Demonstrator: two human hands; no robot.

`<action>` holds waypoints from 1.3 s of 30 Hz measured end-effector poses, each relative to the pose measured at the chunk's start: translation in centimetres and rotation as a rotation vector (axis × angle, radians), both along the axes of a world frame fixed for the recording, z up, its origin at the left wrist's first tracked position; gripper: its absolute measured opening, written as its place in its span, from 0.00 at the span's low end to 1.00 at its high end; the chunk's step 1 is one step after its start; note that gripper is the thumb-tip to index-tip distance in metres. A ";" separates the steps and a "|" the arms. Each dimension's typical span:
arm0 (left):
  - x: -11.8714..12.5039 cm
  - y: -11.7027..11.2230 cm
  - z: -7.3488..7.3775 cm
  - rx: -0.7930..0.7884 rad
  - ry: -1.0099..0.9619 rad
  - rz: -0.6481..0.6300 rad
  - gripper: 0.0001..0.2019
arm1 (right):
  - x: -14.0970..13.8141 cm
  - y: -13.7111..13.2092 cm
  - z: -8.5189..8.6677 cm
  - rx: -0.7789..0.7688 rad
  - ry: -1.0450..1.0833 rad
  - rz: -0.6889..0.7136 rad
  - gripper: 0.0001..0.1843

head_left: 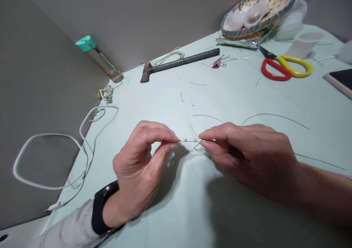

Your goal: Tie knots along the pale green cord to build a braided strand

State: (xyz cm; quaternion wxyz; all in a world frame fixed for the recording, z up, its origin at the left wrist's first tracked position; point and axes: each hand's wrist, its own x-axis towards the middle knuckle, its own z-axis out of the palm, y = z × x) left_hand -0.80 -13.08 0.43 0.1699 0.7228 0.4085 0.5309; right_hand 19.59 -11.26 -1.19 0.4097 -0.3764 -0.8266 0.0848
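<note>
A short knotted cord [189, 140], whitish with green flecks, is stretched level between both hands above the table. My left hand [145, 160] pinches its left end between thumb and fingertips. At the other end, my right hand [247, 152] grips it the same way, the remaining fingers curled under. Thin dark green thread [275, 114] trails out around my right hand, partly hidden by it, with a small loop hanging near its fingertips. Whether beads are worked into the cord is too small to tell.
Across the back lie a hammer [181, 61], a pink binder clip [216, 63] and scissors [288, 67]. A woven basket [284, 0] with plastic cups stands at back right. At left are a bottle [103, 63] and a white cable [52, 187] hanging past the table edge.
</note>
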 end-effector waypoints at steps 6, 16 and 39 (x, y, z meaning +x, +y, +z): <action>0.1 -0.4 0.2 0.115 0.111 0.017 0.17 | -0.3 0.0 0.1 0.093 0.006 -0.045 0.09; 0.2 -0.7 0.0 0.152 0.070 -0.040 0.21 | 0.0 0.0 -0.1 0.092 0.025 -0.007 0.09; 0.1 -0.5 -0.2 -0.290 -0.170 -0.015 0.11 | -0.3 1.0 2.2 -1.239 0.313 0.423 0.10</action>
